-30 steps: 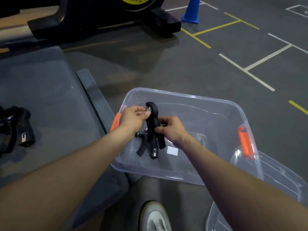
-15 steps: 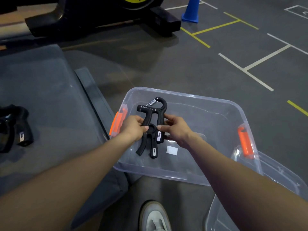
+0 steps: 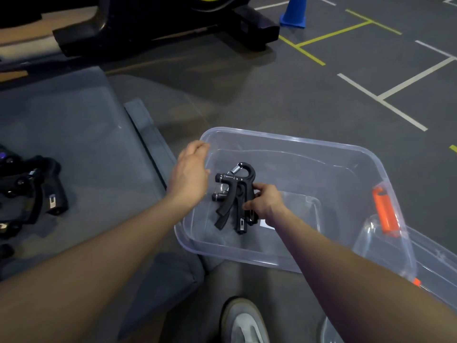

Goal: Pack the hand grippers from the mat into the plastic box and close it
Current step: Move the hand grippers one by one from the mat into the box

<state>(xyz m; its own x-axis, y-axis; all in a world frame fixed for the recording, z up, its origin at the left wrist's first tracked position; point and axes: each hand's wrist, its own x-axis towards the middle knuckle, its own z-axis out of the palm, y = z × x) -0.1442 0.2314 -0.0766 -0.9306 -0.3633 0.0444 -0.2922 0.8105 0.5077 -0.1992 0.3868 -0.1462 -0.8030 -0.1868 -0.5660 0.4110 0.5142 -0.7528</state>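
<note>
Two black hand grippers (image 3: 235, 194) lie stacked on the floor of the clear plastic box (image 3: 291, 142), which has orange latches (image 3: 384, 211). My right hand (image 3: 264, 200) still has its fingers closed on the right handles of the grippers. My left hand (image 3: 190, 173) hovers over the box's left rim, empty, fingers apart. More black hand grippers (image 3: 29, 191) lie in a pile on the grey mat (image 3: 81, 134) at the far left.
The clear lid (image 3: 435, 263) lies at the box's right, partly under it. A black exercise machine base (image 3: 158, 28) and a blue cone (image 3: 294, 13) stand beyond. My shoe (image 3: 243, 323) is at the bottom, on the dark floor with painted lines.
The hand gripper was laid flat on the other one in the box. My left hand let go and moved up and left to the box's rim.
</note>
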